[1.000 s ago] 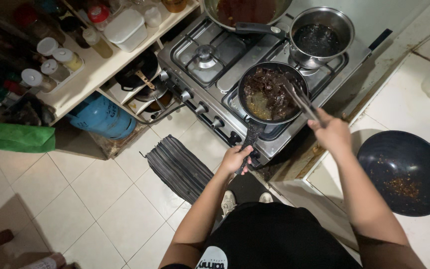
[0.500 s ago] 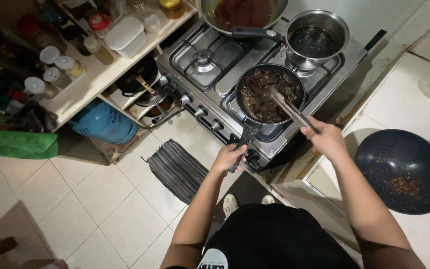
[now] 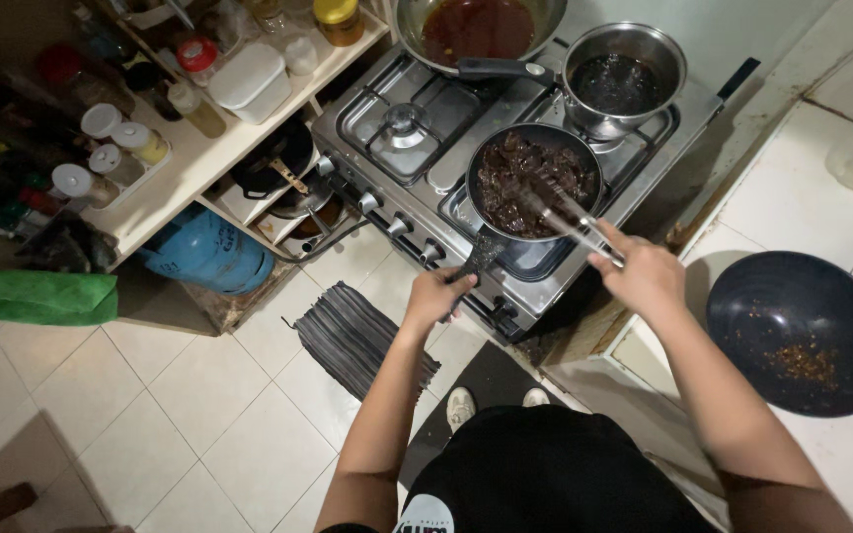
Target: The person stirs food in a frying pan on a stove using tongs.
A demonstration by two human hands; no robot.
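Note:
A small dark frying pan (image 3: 535, 180) full of dark brown food sits on the front right burner of a steel gas stove (image 3: 417, 128). My left hand (image 3: 438, 294) grips the pan's black handle at the stove's front edge. My right hand (image 3: 644, 276) holds a metal utensil (image 3: 563, 212) whose tip rests in the food. Behind it stand a steel pot (image 3: 624, 79) with dark liquid and a wide pan (image 3: 478, 28) of reddish sauce.
A black wok (image 3: 802, 331) with crumbs lies on the white counter at right. Wooden shelves (image 3: 199, 148) at left hold jars, a white box and pans. A blue gas cylinder (image 3: 204, 252) and a striped mat (image 3: 352, 336) are on the tiled floor.
My right hand has shifted the utensil within the pan's food, its tip moving a little leftward. My left hand keeps its hold on the handle.

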